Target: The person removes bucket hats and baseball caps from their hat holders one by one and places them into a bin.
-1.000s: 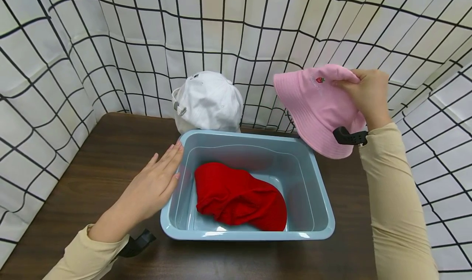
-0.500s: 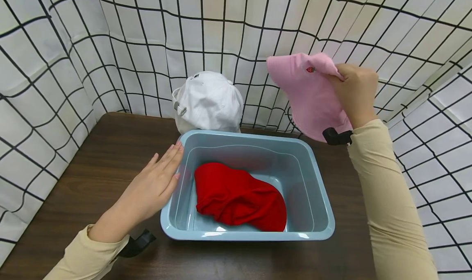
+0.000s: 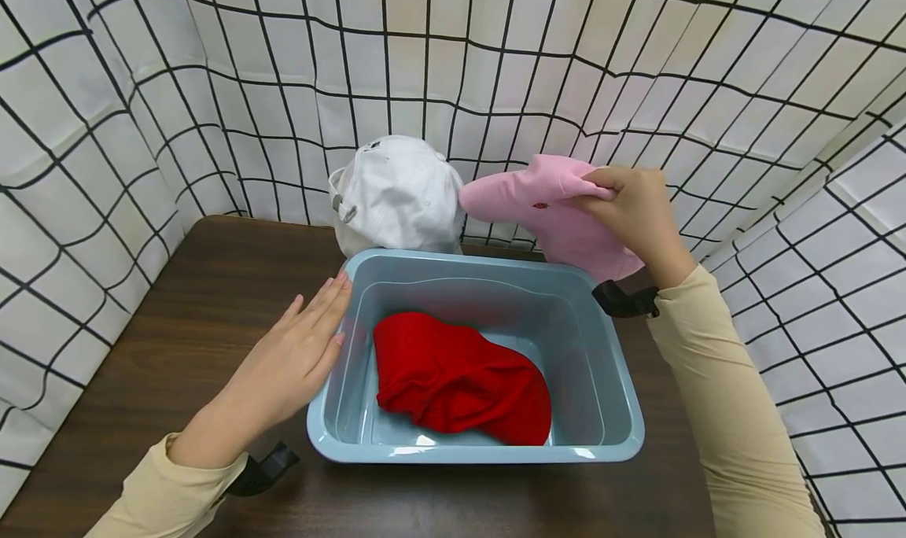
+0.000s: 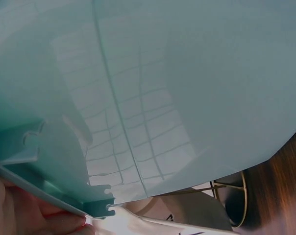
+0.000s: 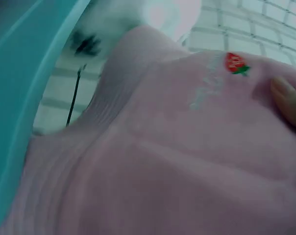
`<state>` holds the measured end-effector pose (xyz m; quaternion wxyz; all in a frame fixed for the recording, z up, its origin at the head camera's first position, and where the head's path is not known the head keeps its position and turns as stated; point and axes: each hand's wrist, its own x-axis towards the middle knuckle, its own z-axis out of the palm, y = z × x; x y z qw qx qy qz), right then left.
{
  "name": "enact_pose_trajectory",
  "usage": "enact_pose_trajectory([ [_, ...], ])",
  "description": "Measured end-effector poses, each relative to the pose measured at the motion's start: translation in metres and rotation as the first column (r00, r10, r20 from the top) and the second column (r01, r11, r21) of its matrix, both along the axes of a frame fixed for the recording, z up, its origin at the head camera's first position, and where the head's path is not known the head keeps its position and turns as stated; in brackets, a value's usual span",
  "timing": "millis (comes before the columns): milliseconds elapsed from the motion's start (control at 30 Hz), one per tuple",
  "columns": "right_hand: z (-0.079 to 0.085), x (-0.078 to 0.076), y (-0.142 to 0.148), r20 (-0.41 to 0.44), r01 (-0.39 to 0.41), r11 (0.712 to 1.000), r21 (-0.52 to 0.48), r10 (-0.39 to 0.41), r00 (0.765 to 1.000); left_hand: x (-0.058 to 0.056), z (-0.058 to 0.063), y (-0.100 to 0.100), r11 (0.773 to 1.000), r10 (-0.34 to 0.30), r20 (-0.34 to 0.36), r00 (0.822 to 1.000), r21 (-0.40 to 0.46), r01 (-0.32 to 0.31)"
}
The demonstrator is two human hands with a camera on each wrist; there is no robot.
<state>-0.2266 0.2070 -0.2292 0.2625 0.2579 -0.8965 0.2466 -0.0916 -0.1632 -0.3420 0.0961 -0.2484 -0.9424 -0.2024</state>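
Note:
My right hand pinches the crown of a pink bucket hat behind the basin's back right corner. A small strawberry is embroidered on the hat, seen close up in the right wrist view. My left hand lies with straight fingers against the left rim of a light blue plastic basin. Inside the basin is a crumpled red cap. A white baseball cap stands behind the basin, and the pink hat's brim reaches its right side. The left wrist view is mostly the basin's outer wall.
The basin stands on a dark brown wooden table. White walls with a black wire grid rise behind the table and on both sides. Black camera straps sit on both wrists.
My right hand has carried the pink hat leftward, first up and then down, from right of the basin to behind it. The left hand, basin, red cap and white cap have stayed in place.

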Motion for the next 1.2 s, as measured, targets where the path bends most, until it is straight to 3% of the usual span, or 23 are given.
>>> enact_pose_trajectory([
  [167, 0.002, 0.013, -0.004, 0.133, -0.071, 0.997, -0.029, 0.074, 0.988, 0.000, -0.001, 0.000, 1.000, 0.004, -0.011, 1.000, 0.001, -0.004],
  [400, -0.008, 0.026, -0.013, 0.079, -0.142, 0.990, -0.024, 0.144, 0.986, 0.001, -0.001, 0.000, 1.000, 0.003, -0.006, 1.000, 0.004, -0.003],
  [767, -0.020, 0.045, -0.025, 0.151, -0.205, 0.975, -0.090, 0.217, 0.964, 0.000, -0.002, -0.001, 1.000, 0.001, -0.032, 0.999, 0.010, 0.000],
  [900, -0.023, 0.045, -0.027, 0.108, -0.194, 0.975, -0.105, 0.205, 0.973, 0.000, -0.001, -0.001, 1.000, 0.003, -0.025, 1.000, 0.008, -0.003],
  [1033, -0.024, 0.044, -0.027, -0.005, -0.153, 0.981, -0.121, 0.153, 0.988, 0.000, 0.000, -0.001, 1.000, 0.002, -0.012, 1.000, 0.007, -0.002],
  [1200, -0.025, 0.050, -0.030, -0.141, -0.178, 0.978, -0.105, 0.162, 0.977, -0.001, 0.001, -0.001, 1.000, -0.004, -0.005, 1.000, 0.003, 0.004],
])
